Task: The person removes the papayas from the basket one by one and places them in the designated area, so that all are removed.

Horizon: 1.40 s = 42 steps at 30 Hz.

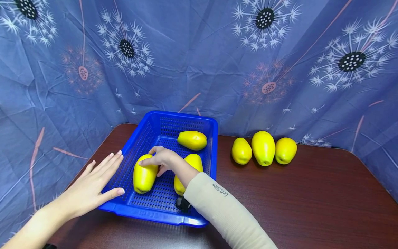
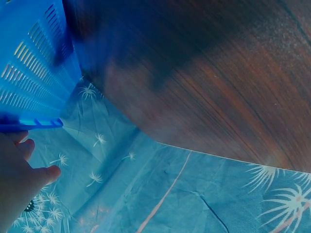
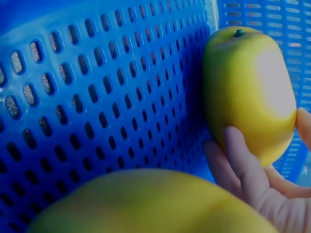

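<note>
A blue plastic basket with slotted walls stands on the table. My right hand reaches into it and holds the left yellow papaya by its far end. In the right wrist view, fingers and thumb lie on opposite sides of that papaya, near the basket floor. A second papaya lies partly hidden under my right forearm, and a third papaya lies near the back wall. With fingers straight and thumb spread, my left hand is at the basket's left rim; whether it touches is unclear.
On the table right of the basket, three more yellow fruits stand in a row: a left one, a taller middle one and a right one. A blue dandelion-print curtain hangs behind the brown table.
</note>
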Each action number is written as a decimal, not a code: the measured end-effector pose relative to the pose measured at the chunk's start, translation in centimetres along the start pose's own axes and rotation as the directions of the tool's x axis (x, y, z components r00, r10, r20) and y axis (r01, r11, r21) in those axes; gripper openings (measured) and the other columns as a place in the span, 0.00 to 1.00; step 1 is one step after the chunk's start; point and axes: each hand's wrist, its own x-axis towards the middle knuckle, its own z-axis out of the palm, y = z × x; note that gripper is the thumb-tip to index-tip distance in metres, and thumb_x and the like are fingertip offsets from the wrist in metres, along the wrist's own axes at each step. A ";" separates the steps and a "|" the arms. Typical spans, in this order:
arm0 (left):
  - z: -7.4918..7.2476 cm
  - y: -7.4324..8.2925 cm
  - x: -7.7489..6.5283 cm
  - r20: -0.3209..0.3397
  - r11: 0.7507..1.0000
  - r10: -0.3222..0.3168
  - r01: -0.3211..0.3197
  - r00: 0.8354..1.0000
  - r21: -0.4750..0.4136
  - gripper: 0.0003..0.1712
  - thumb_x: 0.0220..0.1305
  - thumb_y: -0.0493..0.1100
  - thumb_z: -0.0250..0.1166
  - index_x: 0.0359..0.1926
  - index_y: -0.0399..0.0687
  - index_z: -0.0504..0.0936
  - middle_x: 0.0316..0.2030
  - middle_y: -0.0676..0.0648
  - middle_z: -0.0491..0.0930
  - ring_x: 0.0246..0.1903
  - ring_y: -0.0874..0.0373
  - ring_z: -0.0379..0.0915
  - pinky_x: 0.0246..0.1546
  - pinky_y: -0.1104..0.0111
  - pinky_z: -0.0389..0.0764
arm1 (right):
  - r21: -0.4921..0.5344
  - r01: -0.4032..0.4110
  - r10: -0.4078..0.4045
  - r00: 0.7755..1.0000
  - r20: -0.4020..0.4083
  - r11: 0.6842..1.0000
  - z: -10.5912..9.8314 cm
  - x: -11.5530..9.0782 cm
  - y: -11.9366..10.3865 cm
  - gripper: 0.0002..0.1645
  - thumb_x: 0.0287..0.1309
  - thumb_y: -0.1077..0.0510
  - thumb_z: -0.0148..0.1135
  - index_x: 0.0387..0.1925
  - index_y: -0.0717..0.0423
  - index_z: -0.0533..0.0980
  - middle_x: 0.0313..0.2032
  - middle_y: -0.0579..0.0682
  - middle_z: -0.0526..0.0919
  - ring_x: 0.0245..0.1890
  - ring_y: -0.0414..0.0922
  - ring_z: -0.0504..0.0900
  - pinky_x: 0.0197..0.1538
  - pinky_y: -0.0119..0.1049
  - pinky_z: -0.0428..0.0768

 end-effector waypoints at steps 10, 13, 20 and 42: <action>-0.1 -0.2 -0.1 -0.006 1.000 0.006 -0.006 1.000 0.001 0.48 0.61 0.54 0.61 0.73 0.47 0.45 0.72 0.45 0.46 0.71 0.57 0.29 0.64 0.44 0.30 | 0.047 -0.049 0.045 0.995 0.088 0.998 0.1 0.2 -0.1 0.28 0.46 0.59 0.72 0.49 0.55 0.70 0.41 0.57 0.72 0.43 0.59 0.77 0.39 0.49 0.80; -0.1 -0.3 0.0 -0.009 1.000 0.011 -0.010 1.000 0.004 0.48 0.61 0.54 0.61 0.73 0.47 0.45 0.72 0.45 0.46 0.71 0.59 0.28 0.64 0.44 0.30 | 0.060 -0.050 0.045 0.995 0.092 0.997 0.1 0.3 -0.1 0.27 0.45 0.60 0.73 0.48 0.55 0.71 0.40 0.58 0.73 0.42 0.59 0.77 0.40 0.50 0.80; -0.1 -0.2 -0.1 -0.005 1.000 0.009 -0.009 1.000 0.001 0.48 0.61 0.54 0.61 0.73 0.48 0.44 0.72 0.45 0.46 0.71 0.59 0.27 0.64 0.45 0.29 | 0.110 -0.057 0.047 0.994 0.096 0.992 -0.1 0.3 -0.2 0.28 0.43 0.61 0.73 0.48 0.54 0.72 0.43 0.59 0.72 0.47 0.63 0.75 0.40 0.51 0.80; 0.1 -0.2 0.0 -0.008 1.000 0.014 -0.014 1.000 0.007 0.49 0.61 0.54 0.61 0.73 0.48 0.44 0.72 0.45 0.47 0.71 0.59 0.29 0.64 0.46 0.28 | 0.250 -0.024 0.000 0.996 0.093 0.968 -1.9 -0.4 -1.3 0.26 0.45 0.58 0.73 0.48 0.50 0.73 0.41 0.59 0.75 0.37 0.60 0.79 0.35 0.45 0.82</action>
